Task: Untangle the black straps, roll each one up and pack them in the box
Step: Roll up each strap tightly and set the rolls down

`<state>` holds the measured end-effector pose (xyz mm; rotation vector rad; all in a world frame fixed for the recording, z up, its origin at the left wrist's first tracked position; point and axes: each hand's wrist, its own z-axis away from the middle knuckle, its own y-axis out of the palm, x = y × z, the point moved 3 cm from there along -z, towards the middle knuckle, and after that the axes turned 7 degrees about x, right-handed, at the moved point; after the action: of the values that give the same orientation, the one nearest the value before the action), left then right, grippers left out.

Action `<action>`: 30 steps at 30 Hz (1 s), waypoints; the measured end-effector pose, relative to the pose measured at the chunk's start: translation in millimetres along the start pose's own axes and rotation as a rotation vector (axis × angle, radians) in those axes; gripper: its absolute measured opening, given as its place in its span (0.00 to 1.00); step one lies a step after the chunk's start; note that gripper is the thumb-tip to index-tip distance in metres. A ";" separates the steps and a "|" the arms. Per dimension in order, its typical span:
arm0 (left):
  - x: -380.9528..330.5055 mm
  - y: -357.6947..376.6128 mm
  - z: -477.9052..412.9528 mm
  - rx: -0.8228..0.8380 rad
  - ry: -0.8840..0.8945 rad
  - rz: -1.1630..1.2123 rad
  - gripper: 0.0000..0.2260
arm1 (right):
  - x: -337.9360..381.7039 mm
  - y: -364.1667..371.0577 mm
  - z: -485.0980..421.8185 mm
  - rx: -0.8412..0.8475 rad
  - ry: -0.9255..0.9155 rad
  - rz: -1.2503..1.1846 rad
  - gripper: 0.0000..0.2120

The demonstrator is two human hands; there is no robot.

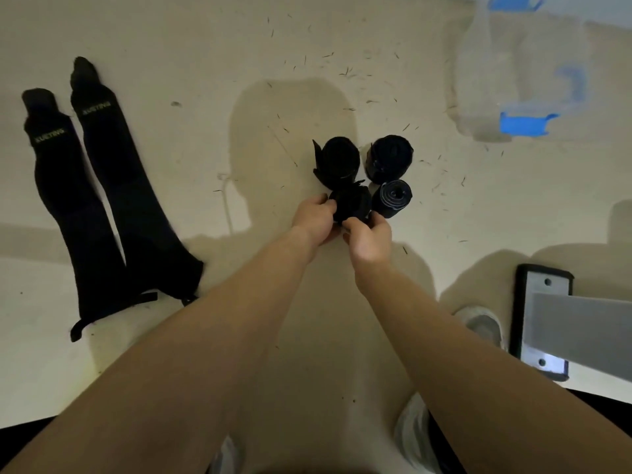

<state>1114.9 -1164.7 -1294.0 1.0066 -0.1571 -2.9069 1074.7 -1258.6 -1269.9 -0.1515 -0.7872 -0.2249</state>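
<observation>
Well to my left, two long flat black fabric straps lie side by side on the beige floor, unrolled, long axes pointing away from me. My left hand and right hand both grip one black strap roll; three finished black rolls cluster just beyond. The clear blue-taped plastic box sits far right, nearer my right hand, contents unclear.

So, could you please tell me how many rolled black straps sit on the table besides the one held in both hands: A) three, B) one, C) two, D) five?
A: the far-left roll, far-right roll and near-right roll lie free beyond the held roll, which the left hand and right hand both pinch.
</observation>
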 end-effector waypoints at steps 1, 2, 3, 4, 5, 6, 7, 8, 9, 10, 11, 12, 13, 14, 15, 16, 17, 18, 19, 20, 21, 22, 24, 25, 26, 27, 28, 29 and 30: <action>-1.0 0.4 2.0 -0.001 -0.002 0.005 0.14 | -0.5 -0.7 1.0 0.005 -0.001 -0.004 0.19; -1.6 -0.7 4.8 -0.009 -0.008 0.012 0.19 | -0.6 -2.4 2.9 0.001 0.000 0.003 0.14; -1.5 -2.9 7.8 -0.021 -0.011 0.011 0.21 | 0.0 -3.8 5.7 -0.011 0.003 0.014 0.11; -2.2 -6.0 12.4 -0.036 -0.011 -0.008 0.21 | 0.4 -5.3 8.8 -0.021 0.012 0.032 0.07; -3.7 -9.7 19.5 -0.050 -0.010 -0.033 0.19 | 0.3 -6.1 12.9 -0.025 0.025 0.054 0.05; -4.7 -14.1 26.8 -0.059 -0.010 -0.059 0.19 | 0.0 -6.2 16.5 -0.025 0.035 0.081 0.04; -4.6 -19.7 32.9 -0.069 -0.009 -0.089 0.20 | -0.1 -4.5 20.7 -0.013 0.039 0.114 0.03; -4.9 -26.4 39.4 -0.079 -0.009 -0.134 0.20 | -0.6 -1.1 24.6 0.009 0.044 0.161 0.06; -4.7 -34.7 46.5 -0.094 -0.002 -0.186 0.20 | -2.4 3.8 28.2 0.041 0.048 0.211 0.11; -4.2 -43.7 52.7 -0.113 0.006 -0.243 0.19 | -4.1 10.0 31.9 0.079 0.051 0.261 0.15; -4.0 -53.3 59.9 -0.132 0.017 -0.295 0.18 | -6.5 16.6 35.3 0.115 0.051 0.314 0.17; -3.9 -64.2 67.7 -0.152 0.021 -0.347 0.17 | -8.9 24.0 39.4 0.145 0.047 0.367 0.17; -3.3 -76.0 75.5 -0.173 0.030 -0.388 0.15 | -9.3 32.5 45.7 0.173 0.040 0.417 0.16; -2.7 -88.5 83.1 -0.196 0.033 -0.423 0.15 | -9.3 41.6 52.3 0.197 0.032 0.463 0.13; -1.3 -101.9 89.2 -0.225 0.033 -0.457 0.14 | -10.1 51.7 58.6 0.229 0.027 0.507 0.10; 0.2 -116.6 94.9 -0.267 0.026 -0.492 0.13 | -10.4 62.9 65.6 0.268 0.026 0.545 0.12; 1.8 -131.6 100.1 -0.318 0.019 -0.524 0.13 | -12.6 74.4 70.1 0.305 0.024 0.579 0.14; 4.2 -147.4 104.1 -0.378 0.006 -0.545 0.13 | -15.4 86.4 73.7 0.337 0.017 0.608 0.16; 7.0 -163.5 107.1 -0.440 -0.010 -0.556 0.14 | -18.3 98.5 76.9 0.367 0.005 0.630 0.18; 9.8 -178.7 110.3 -0.500 -0.033 -0.555 0.13 | -21.3 111.0 80.3 0.400 -0.004 0.647 0.19; 12.6 -193.2 113.1 -0.552 -0.054 -0.554 0.13 | -25.1 123.2 82.7 0.438 -0.010 0.659 0.20; 15.2 -207.2 115.0 -0.596 -0.076 -0.550 0.14 | -28.8 135.2 84.6 0.473 -0.010 0.674 0.21; 20.2 -231.5 116.9 -0.658 -0.116 -0.530 0.16 | -35.9 157.9 85.1 0.530 -0.015 0.711 0.22; 22.4 -242.4 116.4 -0.682 -0.131 -0.517 0.16 | -39.5 168.7 83.8 0.551 -0.021 0.727 0.23; 24.6 -252.2 115.1 -0.701 -0.144 -0.504 0.17 | -43.0 178.5 82.5 0.571 -0.025 0.742 0.24; 26.8 -260.9 113.0 -0.716 -0.152 -0.492 0.19 | -47.8 187.7 79.4 0.591 -0.028 0.757 0.24; 30.2 -268.5 109.8 -0.722 -0.167 -0.471 0.21 | -51.8 195.7 76.4 0.609 -0.027 0.776 0.25; 33.9 -275.1 105.9 -0.724 -0.180 -0.448 0.22 | -56.0 202.9 72.4 0.626 -0.028 0.798 0.26; 37.0 -279.9 102.6 -0.725 -0.196 -0.428 0.23 | -59.6 209.4 68.2 0.640 -0.029 0.818 0.27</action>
<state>1015.5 -882.3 -1269.0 0.6742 1.1420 -2.9758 1040.9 -1033.0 -1275.8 0.1363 -0.7346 0.8003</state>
